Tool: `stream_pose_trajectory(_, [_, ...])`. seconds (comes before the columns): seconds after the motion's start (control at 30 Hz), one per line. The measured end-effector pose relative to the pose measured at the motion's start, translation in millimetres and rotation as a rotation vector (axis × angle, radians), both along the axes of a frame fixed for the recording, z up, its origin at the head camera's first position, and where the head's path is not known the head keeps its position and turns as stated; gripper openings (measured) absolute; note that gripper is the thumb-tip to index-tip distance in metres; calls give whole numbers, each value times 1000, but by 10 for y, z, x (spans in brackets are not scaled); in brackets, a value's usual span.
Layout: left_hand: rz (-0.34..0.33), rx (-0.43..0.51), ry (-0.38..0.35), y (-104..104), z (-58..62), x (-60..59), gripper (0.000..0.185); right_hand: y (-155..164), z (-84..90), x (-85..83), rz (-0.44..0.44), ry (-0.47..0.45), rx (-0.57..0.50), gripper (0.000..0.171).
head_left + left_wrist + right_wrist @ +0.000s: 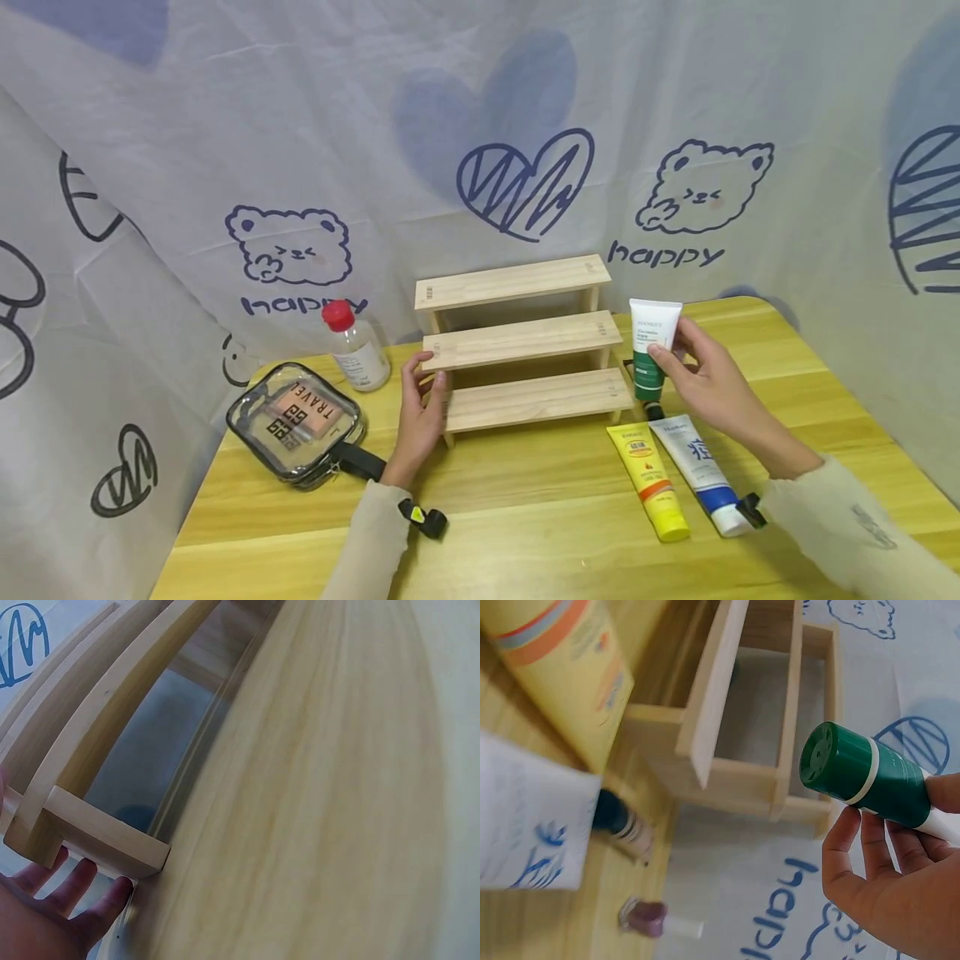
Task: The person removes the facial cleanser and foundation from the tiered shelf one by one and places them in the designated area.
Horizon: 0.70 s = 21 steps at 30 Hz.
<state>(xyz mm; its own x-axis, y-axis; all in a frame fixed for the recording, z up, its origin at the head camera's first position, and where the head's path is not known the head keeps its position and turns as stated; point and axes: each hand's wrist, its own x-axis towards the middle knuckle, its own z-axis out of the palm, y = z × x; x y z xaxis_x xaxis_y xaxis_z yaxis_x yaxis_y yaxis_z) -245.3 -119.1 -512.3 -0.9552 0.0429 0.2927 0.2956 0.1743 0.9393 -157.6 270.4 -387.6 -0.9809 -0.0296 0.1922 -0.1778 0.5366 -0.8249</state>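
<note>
My right hand (716,383) pinches a white and green squeeze tube (651,342) between thumb and fingers. Its green cap points down in the head view, beside the right end of a three-step wooden display rack (525,340). At the rack's left end, my left hand (422,412) rests with fingers spread. The left wrist view has its fingertips (116,896) by the rack's side support. Below the right hand, a yellow tube (649,482) and a white and blue tube (701,471) lie on the table.
A clear travel pouch (300,425) with a black strap lies at left. Behind it stands a red-capped bottle (358,350). In the right wrist view, a small dark-capped item (622,821) and a purple bottle (646,918) are on the wooden table (517,525). A printed curtain (390,108) hangs behind.
</note>
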Motion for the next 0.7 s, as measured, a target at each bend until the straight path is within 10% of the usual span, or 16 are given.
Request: stream_pose_trajectory(0.7, [-7,0,6,5,-1,4,43,597,-360,127,-52,-134,158,57])
